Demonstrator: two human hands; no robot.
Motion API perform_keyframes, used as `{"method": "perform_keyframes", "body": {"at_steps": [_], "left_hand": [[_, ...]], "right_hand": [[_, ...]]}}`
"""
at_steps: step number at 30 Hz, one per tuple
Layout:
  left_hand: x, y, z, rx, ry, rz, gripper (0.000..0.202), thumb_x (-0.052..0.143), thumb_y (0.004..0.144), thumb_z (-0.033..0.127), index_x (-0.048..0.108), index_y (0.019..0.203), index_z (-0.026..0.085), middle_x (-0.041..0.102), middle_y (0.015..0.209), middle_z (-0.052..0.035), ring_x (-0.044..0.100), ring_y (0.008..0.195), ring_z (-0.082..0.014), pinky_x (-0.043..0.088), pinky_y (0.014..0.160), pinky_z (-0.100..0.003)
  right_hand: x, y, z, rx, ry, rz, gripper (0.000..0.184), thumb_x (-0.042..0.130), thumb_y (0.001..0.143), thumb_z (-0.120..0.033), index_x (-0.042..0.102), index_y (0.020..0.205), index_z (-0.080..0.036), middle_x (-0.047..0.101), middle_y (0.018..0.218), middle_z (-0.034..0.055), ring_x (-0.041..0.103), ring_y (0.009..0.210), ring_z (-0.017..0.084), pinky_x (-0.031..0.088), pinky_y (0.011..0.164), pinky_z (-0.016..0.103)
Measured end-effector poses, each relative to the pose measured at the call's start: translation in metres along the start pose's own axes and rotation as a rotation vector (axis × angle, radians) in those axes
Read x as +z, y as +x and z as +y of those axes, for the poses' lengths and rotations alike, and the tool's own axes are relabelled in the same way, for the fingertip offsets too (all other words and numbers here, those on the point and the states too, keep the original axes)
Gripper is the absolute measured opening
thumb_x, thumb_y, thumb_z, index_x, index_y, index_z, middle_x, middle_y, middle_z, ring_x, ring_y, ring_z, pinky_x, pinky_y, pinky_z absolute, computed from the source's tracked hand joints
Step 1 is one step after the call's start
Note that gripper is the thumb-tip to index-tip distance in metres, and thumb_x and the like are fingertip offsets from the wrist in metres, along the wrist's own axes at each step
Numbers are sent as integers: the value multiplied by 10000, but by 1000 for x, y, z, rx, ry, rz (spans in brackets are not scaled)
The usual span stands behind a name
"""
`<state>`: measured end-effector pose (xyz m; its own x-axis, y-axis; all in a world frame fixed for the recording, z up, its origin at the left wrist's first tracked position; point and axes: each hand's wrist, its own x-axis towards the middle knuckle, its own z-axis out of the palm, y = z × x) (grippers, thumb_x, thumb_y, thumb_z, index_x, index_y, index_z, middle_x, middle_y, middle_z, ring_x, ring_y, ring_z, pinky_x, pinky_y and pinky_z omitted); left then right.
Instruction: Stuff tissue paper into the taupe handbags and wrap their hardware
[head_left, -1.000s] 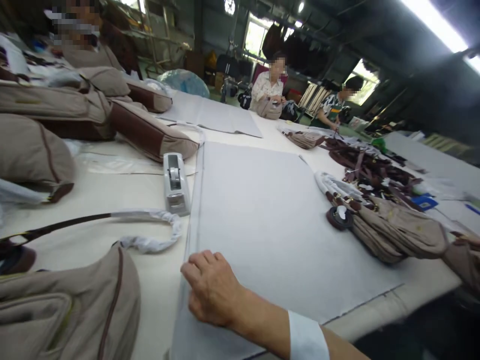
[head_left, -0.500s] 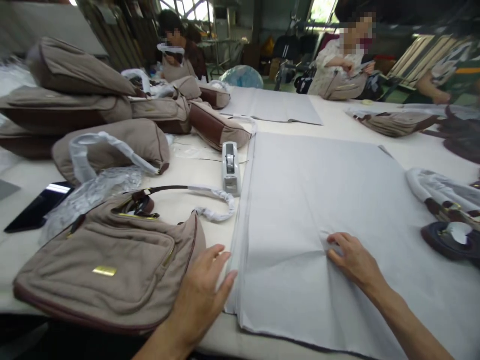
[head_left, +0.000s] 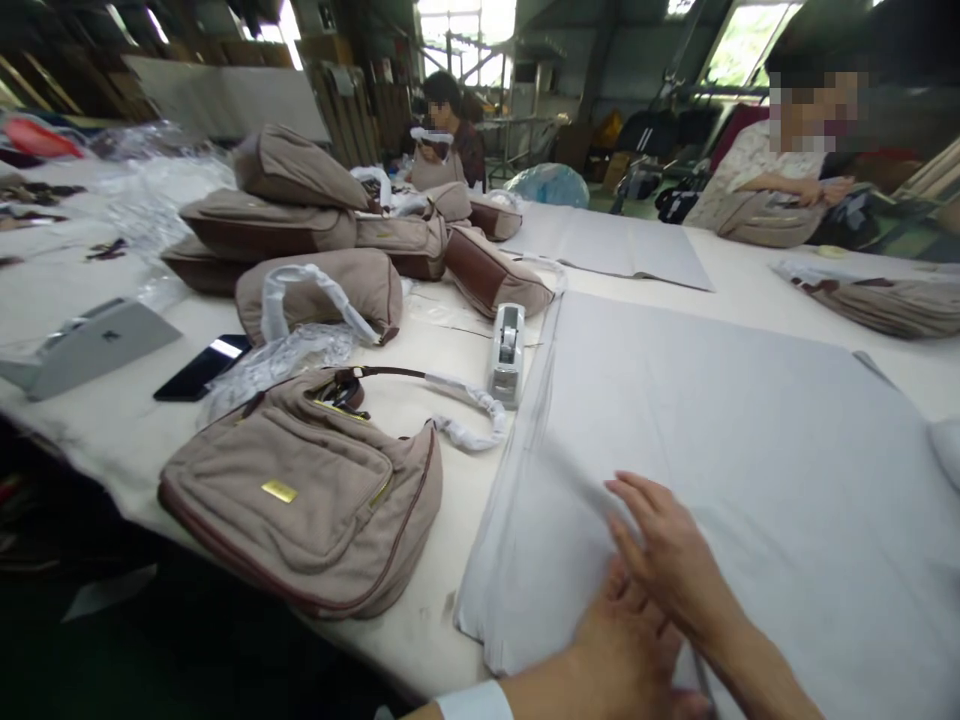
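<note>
A large stack of grey tissue paper (head_left: pixel 735 460) lies flat on the white table. My right hand (head_left: pixel 667 560) rests on its near left part with fingers stretched out flat. My left hand (head_left: pixel 626 650) lies partly under the right one on the paper's near edge, its fingers mostly hidden. A taupe handbag (head_left: pixel 307 500) with a gold plate and a wrapped strap lies just left of the paper.
A white tape dispenser (head_left: pixel 506 352) stands at the paper's left edge. Several more taupe bags (head_left: pixel 300 225) are piled behind, with a black phone (head_left: pixel 201 366) and a grey device (head_left: pixel 97 340) at left. Other people sit at the far side, another paper stack (head_left: pixel 615 245) before them.
The camera swung left. My left hand moved from the bag's edge onto the paper, and my right hand slid left to lie over it.
</note>
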<state>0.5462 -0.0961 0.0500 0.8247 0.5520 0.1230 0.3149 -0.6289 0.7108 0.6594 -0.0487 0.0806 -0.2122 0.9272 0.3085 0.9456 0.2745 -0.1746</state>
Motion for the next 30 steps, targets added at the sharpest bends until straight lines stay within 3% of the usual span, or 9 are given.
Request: {"method": "perform_keyframes", "body": {"at_steps": [3,7,9,11,14,17,21,27,30], "left_hand": [[21,-3,-8,-2,-19,47,595,346,930,393,243,1455,133,347,1464,-141,292,1365,-296,279,1105,-430],[29,-20,-30,117,-33,-12,304,469,889,330,597,1159,278,669,1154,-66,563,1137,-254,406,1002,-387],[10,-32,-39,120,-37,49,181,519,848,319,660,947,261,712,1018,-74,622,1010,-242,460,918,-372],[-24,-41,-46,20,-102,272,202,504,823,272,648,940,193,690,1017,-127,625,958,-236,483,865,-359],[-78,-38,-55,-345,-295,592,276,432,828,203,604,1036,146,632,1042,-130,581,985,-216,465,878,-357],[-110,-17,-65,-619,-479,623,289,473,800,234,609,1033,128,615,1028,-111,585,894,-202,467,805,-313],[-121,22,-83,-714,-595,590,228,539,770,286,639,920,148,654,861,-52,599,825,-200,441,817,-294],[-107,99,-89,-820,-886,575,214,650,685,260,615,852,130,659,805,-64,603,813,-211,446,729,-274],[-86,131,-75,-861,-1062,538,187,613,664,161,606,839,98,650,726,-67,605,706,-194,450,646,-276]], "right_hand": [[14,32,-43,-305,59,-206,186,511,843,-233,612,991,-182,608,1113,109,531,1048,263,412,899,431],[23,20,15,-178,-53,-266,162,465,900,-231,591,812,-183,615,850,70,548,857,234,428,751,377],[22,1,63,-155,-49,-236,184,459,920,-292,589,832,-197,606,847,62,540,851,227,426,731,354],[20,-16,94,-154,-34,-209,171,467,923,-318,588,872,-209,608,880,54,542,861,221,424,737,347],[18,-26,102,-153,-16,-163,151,476,922,-323,584,919,-217,617,919,50,551,889,218,427,744,343],[17,-22,91,-161,4,-129,152,470,923,-316,587,924,-219,628,907,48,563,887,214,439,735,337],[15,-19,85,-135,12,-139,194,455,925,-330,610,895,-218,635,892,58,580,871,211,458,736,340],[13,-20,89,-2,111,-179,260,407,936,-346,622,855,-225,651,895,73,606,867,211,499,760,360],[13,-21,77,152,143,-73,316,410,915,-424,572,1076,-207,650,1057,109,623,970,238,530,819,390]]}}
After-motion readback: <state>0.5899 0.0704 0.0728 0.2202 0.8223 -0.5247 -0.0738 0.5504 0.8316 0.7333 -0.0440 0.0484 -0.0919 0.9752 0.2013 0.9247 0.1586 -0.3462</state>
